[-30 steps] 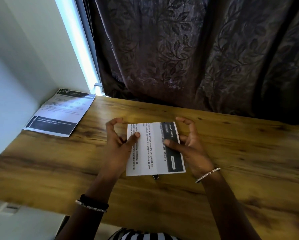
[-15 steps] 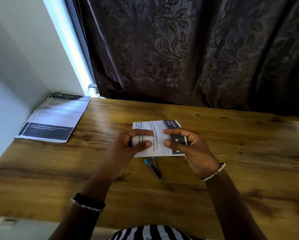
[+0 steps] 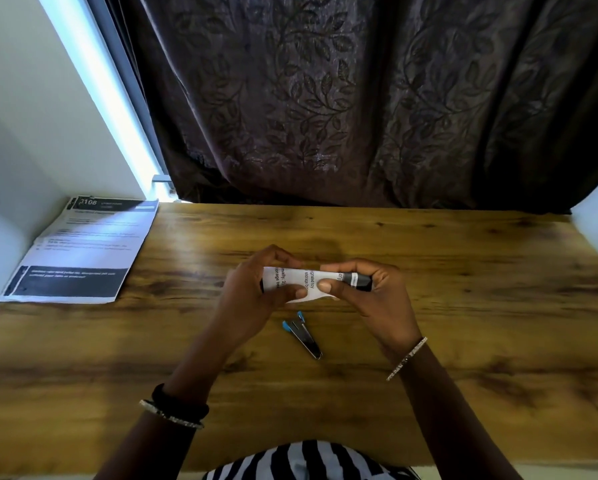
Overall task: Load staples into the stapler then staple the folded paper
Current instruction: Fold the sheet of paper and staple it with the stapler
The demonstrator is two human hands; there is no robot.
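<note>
Folded paper (image 3: 311,284) held above the table (image 3: 463,306), long axis left to right, print sideways. Stapler (image 3: 304,336) lies on the wood just below, blue-tipped end pointing away from me, touching nothing. Printed sheet (image 3: 79,251) far left. My left hand (image 3: 252,292) pinches the paper's left end, right hand (image 3: 370,292) its right end.

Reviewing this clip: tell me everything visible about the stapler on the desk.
The stapler is small, dark and metallic-looking, with bright blue tips at its far end. It lies on the wooden desk, angled with the narrow end toward the person, its two arms spread apart in a V at the blue end. Nothing touches it: the left hand and right hand hold the folded paper just beyond it. Staples cannot be made out.
</note>
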